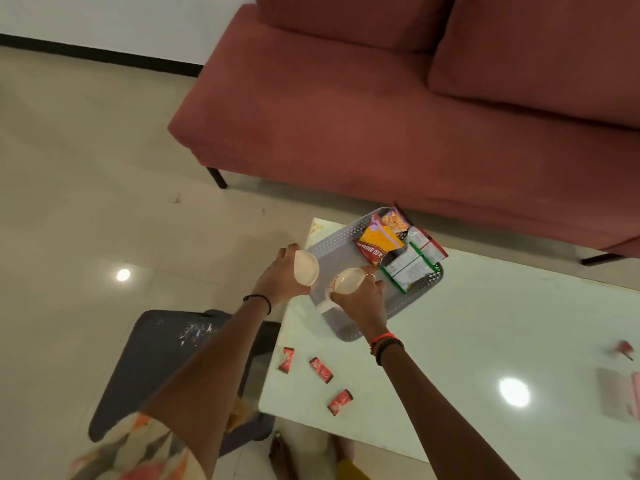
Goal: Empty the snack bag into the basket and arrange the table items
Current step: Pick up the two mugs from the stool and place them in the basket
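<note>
A grey perforated basket (pixel 332 245) sits at the far left corner of the white table (pixel 485 327). Several snack packets (pixel 381 242) lie in its far end, red, yellow and green-edged ones. My left hand (pixel 282 277) grips a round pale cup-like container (pixel 306 267) just left of the basket, over the table's edge. My right hand (pixel 363 303) grips a second pale cup (pixel 348 280) with red print, above the basket's near end. Three small red sachets (pixel 320 370) lie loose on the table nearer to me.
A red sofa (pixel 415 116) stands behind the table. A dark mat (pixel 156 358) lies on the tiled floor at the left. At the table's right edge are a pink item (pixel 620 396) and a small red object (pixel 623 348).
</note>
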A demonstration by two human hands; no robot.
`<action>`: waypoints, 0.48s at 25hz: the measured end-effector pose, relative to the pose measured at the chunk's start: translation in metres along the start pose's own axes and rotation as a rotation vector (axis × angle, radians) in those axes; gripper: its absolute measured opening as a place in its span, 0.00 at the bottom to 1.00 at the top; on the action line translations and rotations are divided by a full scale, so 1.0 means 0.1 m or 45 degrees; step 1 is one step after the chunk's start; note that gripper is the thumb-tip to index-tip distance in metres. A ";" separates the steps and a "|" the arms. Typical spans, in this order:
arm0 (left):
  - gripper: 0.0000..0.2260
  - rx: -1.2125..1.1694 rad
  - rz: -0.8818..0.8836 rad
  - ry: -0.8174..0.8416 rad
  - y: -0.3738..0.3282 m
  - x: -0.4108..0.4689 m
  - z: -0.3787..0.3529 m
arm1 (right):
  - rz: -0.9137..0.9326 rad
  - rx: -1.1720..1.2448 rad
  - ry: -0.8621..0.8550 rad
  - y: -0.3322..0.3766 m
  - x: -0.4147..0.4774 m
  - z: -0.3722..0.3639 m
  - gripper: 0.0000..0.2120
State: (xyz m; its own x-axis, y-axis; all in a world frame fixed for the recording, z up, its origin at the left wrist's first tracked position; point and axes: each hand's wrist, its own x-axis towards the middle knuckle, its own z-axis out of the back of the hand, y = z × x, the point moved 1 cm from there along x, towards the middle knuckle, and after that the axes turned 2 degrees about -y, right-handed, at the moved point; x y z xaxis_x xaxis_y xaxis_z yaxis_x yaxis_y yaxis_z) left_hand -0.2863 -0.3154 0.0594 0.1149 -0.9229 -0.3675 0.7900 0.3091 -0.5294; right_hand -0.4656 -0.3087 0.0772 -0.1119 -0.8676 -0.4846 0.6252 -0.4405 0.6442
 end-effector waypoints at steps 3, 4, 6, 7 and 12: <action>0.41 0.031 -0.059 0.039 -0.25 0.36 -0.34 | -0.101 0.012 -0.056 -0.29 0.31 0.15 0.41; 0.41 0.045 -0.084 0.044 -0.30 0.47 -0.45 | -0.123 0.008 -0.067 -0.39 0.41 0.18 0.41; 0.42 0.082 -0.133 0.051 -0.36 0.65 -0.64 | -0.143 -0.014 -0.070 -0.55 0.56 0.19 0.41; 0.42 0.091 -0.147 0.062 -0.38 0.74 -0.73 | -0.151 -0.021 -0.066 -0.61 0.63 0.19 0.41; 0.44 0.131 -0.157 0.156 -0.40 1.07 -1.10 | -0.171 -0.067 -0.066 -0.81 0.90 0.12 0.42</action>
State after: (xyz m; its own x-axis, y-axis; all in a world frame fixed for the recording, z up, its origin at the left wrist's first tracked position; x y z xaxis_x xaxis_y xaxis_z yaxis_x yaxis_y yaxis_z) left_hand -0.3719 -0.4014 -0.0422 -0.0559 -0.9155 -0.3983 0.8517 0.1645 -0.4976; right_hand -0.5358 -0.3538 -0.0112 -0.2362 -0.8131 -0.5321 0.6417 -0.5417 0.5429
